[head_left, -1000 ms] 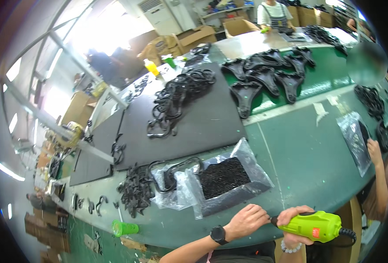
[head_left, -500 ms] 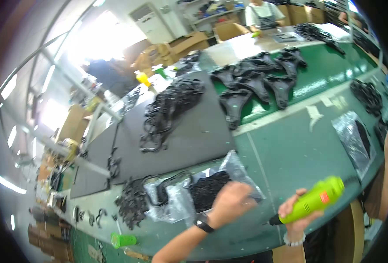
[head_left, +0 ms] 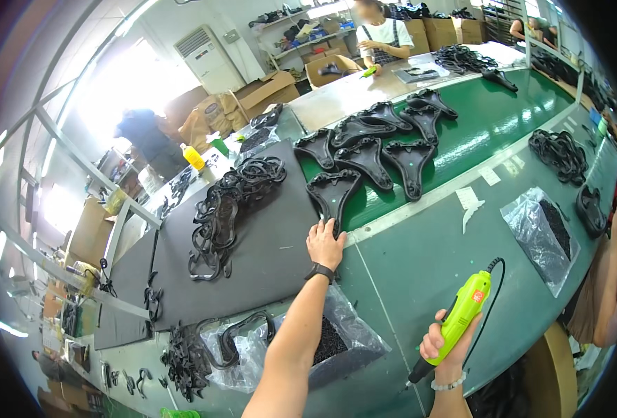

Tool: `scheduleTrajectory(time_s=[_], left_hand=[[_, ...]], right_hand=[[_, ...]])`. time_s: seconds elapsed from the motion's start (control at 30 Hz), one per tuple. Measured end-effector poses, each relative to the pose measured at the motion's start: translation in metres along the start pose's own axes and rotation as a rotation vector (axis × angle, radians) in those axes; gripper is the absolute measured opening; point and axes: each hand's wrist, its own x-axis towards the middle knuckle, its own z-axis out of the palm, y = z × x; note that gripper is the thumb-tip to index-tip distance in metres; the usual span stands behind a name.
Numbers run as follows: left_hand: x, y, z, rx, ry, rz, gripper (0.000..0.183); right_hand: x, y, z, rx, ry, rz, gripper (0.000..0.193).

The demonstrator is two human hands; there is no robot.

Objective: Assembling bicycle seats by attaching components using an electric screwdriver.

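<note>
"Grip?"

"With right hand point(head_left: 453, 357), clasping a lime-green tubular power tool point(head_left: 466, 306); with left hand point(head_left: 326, 247), touching a black T-shaped plastic piece point(head_left: 332, 198) by its near end; whether gripping, cannot tell."

"Around, in the way?"

"Partly hidden by the left forearm point(head_left: 294, 355), a clear plastic bag point(head_left: 359, 329); leftward, heaped black loops point(head_left: 214, 221); ahead, more T-shaped pieces point(head_left: 363, 160) on a glossy green sheet point(head_left: 486, 139)."

"Surface, room?"

"Green worktop point(head_left: 406, 272); beyond, brown cartons point(head_left: 270, 92)."

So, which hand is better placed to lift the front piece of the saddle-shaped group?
Probably the left hand: it is at the narrow end of the front piece. The right hand, farther away, holds the green power tool.
</note>
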Motion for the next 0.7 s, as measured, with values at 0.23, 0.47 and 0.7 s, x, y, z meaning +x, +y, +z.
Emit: scheduleTrajectory(time_s=[0.23,0.47,0.7], left_hand=[[0.007,-0.035,-0.057,-0.684,-0.179,-0.233,0.043],[-0.201,-0.028,-0.211,-0.819,-0.326,0.006,0.033],[-0.419,-0.056,-0.275,-0.770,-0.543,-0.045,0.033]], right_hand=[[0.005,0.003,-0.005,-0.037,-0.007,-0.037,0.084],[-0.003,-0.020,-0.031,0.097,-0.218,0.002,0.081],[-0.055,-0.014,-0.028,-0.084,-0.437,0.105,0.075]])
